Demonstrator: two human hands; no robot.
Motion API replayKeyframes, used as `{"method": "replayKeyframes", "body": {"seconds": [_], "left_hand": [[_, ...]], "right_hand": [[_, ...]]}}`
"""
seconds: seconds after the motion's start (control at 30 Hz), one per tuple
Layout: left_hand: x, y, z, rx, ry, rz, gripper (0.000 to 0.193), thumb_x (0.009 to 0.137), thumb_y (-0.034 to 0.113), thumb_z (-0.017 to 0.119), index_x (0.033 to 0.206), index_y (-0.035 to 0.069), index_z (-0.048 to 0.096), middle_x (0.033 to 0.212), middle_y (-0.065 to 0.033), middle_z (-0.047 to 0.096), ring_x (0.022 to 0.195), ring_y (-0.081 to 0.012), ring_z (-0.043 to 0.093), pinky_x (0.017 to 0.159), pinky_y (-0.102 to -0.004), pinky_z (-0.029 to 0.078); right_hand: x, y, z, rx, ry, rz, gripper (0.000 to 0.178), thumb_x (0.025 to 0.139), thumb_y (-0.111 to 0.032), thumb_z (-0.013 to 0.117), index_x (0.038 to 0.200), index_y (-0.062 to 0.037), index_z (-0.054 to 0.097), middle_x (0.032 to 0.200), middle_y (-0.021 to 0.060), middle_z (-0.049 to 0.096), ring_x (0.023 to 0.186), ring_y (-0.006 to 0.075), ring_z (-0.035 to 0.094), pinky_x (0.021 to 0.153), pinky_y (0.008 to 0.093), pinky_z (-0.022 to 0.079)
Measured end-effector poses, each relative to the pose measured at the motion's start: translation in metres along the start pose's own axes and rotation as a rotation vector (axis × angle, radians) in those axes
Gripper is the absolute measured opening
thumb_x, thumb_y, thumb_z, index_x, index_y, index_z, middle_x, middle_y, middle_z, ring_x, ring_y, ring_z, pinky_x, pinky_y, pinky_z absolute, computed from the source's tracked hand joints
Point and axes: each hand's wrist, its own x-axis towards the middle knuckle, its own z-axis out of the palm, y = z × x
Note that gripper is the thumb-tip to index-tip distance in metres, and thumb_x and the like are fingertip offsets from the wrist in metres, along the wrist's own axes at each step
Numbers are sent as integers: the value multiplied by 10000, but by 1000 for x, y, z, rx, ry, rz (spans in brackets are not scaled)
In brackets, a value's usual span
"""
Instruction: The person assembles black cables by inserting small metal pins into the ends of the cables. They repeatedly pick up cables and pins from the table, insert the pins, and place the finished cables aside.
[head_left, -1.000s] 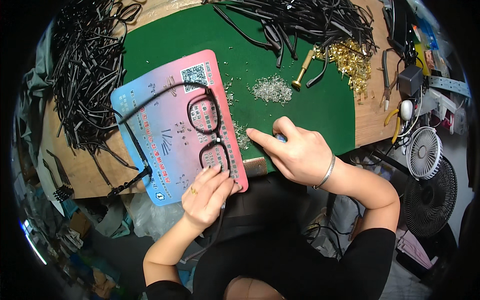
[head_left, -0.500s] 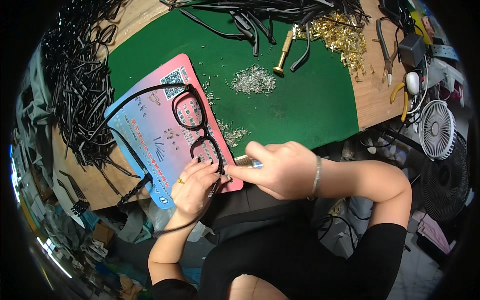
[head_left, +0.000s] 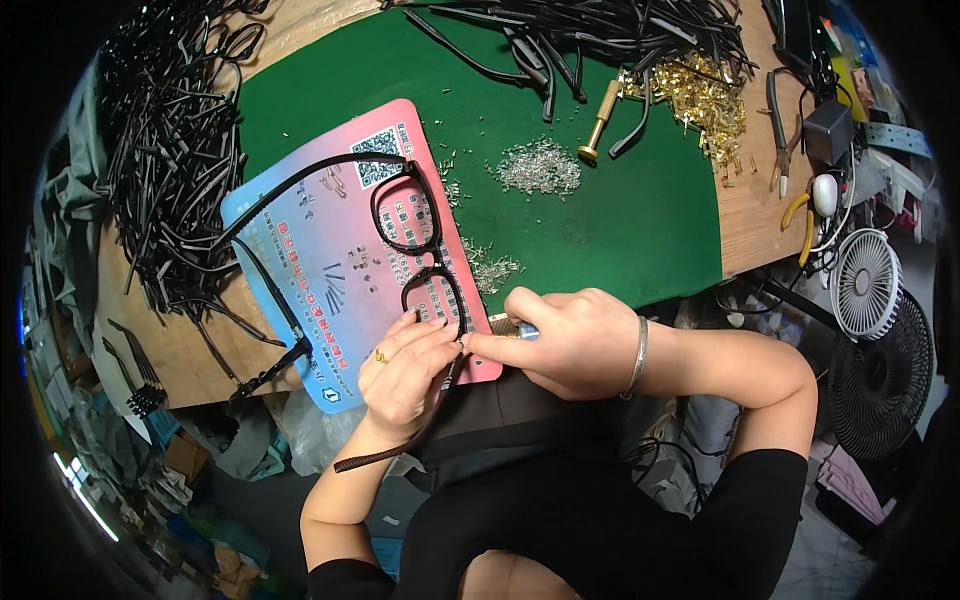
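My left hand [head_left: 411, 370] is closed on the lower corner of a black eyeglass frame [head_left: 437, 250], fingers pressed near its hinge. One temple of the frame stretches left across a pink-and-blue printed mat [head_left: 350, 350]; the other hangs below my left hand toward my lap. In my closed right hand [head_left: 560, 335] is a slim tool with a blue part [head_left: 527, 330], probably a screwdriver, mostly covered by my fingers. The right fingertip meets the left fingers at the hinge. Small metal pieces lie on the printed mat.
Silver screws [head_left: 540, 167] lie piled on the green mat [head_left: 630, 230]. Beyond them are a brass tool [head_left: 600, 120], gold-coloured parts [head_left: 700, 95] and black temples [head_left: 600, 25]. Black frame parts [head_left: 175, 170] heap at left. Pliers [head_left: 780, 135] and a white fan [head_left: 866, 283] stand right.
The whole view has shifted, with the mats and piles appearing farther right. Both hands stay together at the hinge, and the hanging temple has swung slightly beneath my left hand.
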Motion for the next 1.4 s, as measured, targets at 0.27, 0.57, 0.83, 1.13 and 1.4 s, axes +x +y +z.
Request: {"method": "replayKeyframes", "body": {"seconds": [0.27, 0.57, 0.83, 1.13, 1.4], "left_hand": [[0, -1, 0, -9, -1, 4, 107, 681, 31, 728, 751, 58, 652, 828, -66, 682, 805, -219, 661, 835, -388, 511], [0, -1, 3, -22, 56, 22, 123, 662, 29, 745, 727, 52, 643, 814, -74, 687, 801, -218, 670, 843, -380, 515], [0, 0, 4, -21, 44, 11, 131, 660, 45, 752, 739, 49, 647, 800, -64, 682, 785, -217, 663, 842, -384, 514], [32, 22, -15, -181, 227, 25, 256, 613, 14, 751, 820, 69, 611, 779, -22, 654, 615, -167, 582, 778, -348, 453], [15, 75, -99, -90, -41, -33, 422, 657, 186, 807, 1002, 16, 633, 662, -37, 614, 510, -135, 552, 478, -234, 462]], "right_hand": [[6, 8, 5, -365, 123, -232, 328, 719, -197, 565, 1035, -111, 585, 688, 34, 466, 427, 133, 490, 342, 258, 427], [8, 9, 5, -398, 135, -242, 354, 709, -159, 565, 1059, -123, 605, 668, 1, 412, 441, 86, 409, 347, 213, 391], [7, 9, 6, -363, 104, -221, 352, 727, -162, 559, 1071, -92, 582, 686, 13, 440, 459, 104, 470, 355, 239, 415], [3, 4, -23, -59, 92, -43, 474, 736, -172, 667, 1167, -54, 507, 851, 86, 489, 660, 219, 589, 535, 300, 490], [9, 14, -18, -5, 54, 12, 352, 799, -163, 617, 1123, -58, 528, 886, 89, 519, 638, 233, 598, 536, 319, 501]]}}
